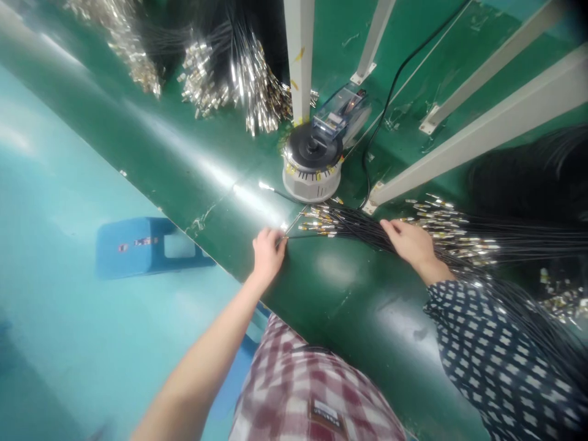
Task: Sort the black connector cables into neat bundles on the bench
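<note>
My left hand (269, 257) is closed in a pinch at the end of a black cable (310, 236), which runs right toward the bundle. A thin pale strip or rod (295, 221) slants up from its fingertips; I cannot make out what it is. My right hand (411, 245) closes over a bundle of black cables (362, 225), thumb and forefinger on top, other fingers partly hidden. Metal connectors (324, 219) tip the bundle's left end. Just behind it stands a round tape dispenser (313, 162) with a black turntable. One loose cable end (266, 185) pokes out left of the dispenser.
More connector-tipped cables (250, 79) lie at the back left, others (459, 239) at the right. White metal posts (301, 55) rise from the green tabletop (220, 208). A black power cord (390, 92) crosses the back. A blue stool (124, 248) stands beyond the table's left edge.
</note>
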Demonstrator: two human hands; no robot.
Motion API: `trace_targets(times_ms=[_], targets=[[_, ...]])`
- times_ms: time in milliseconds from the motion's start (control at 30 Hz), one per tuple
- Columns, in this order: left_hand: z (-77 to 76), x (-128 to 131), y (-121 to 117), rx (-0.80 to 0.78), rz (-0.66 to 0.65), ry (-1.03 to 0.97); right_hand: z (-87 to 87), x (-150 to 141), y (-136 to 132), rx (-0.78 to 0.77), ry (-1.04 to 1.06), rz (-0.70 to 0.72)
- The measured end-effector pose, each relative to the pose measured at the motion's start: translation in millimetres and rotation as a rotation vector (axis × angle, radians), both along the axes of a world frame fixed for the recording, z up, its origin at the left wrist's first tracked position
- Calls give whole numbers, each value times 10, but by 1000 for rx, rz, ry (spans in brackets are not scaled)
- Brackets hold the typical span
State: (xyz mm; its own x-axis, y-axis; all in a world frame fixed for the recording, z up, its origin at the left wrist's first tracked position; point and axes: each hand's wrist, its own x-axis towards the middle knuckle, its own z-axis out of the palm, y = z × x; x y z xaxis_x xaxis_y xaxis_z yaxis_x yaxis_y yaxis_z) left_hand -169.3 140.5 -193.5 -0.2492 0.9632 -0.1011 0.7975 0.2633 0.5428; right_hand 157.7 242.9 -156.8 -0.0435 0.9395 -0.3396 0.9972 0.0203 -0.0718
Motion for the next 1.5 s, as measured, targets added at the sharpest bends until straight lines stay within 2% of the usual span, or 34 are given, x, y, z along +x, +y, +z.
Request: trace_targets(times_ms=[233,567,767,933,1100,1267,1400,1500], targets=[[36,-95,-183,-19,-15,0,15,-92,-244,-35,52,47],[141,-214,-806,-91,-39,20,27,-292,-895,20,101,19],[188,-199,-1071,-123,-34,22,-30,-293,-1073,77,155,47],[200,-175,-1142,-124,-24,15,-95,-240,-1099,147,244,63],[203,-172,-1179,-109,-29,17,-111,-182,-1143,267,433,88],[220,-199,-1218,-93,-47,9,-85,-188,-1369,444,596,145],[216,-221,-1236,-83,-56,-23,-86,-178,-1592,441,564,286],[198,-232,-1256,-78,-67,-47,-110,-158,-1665,438,507,295]])
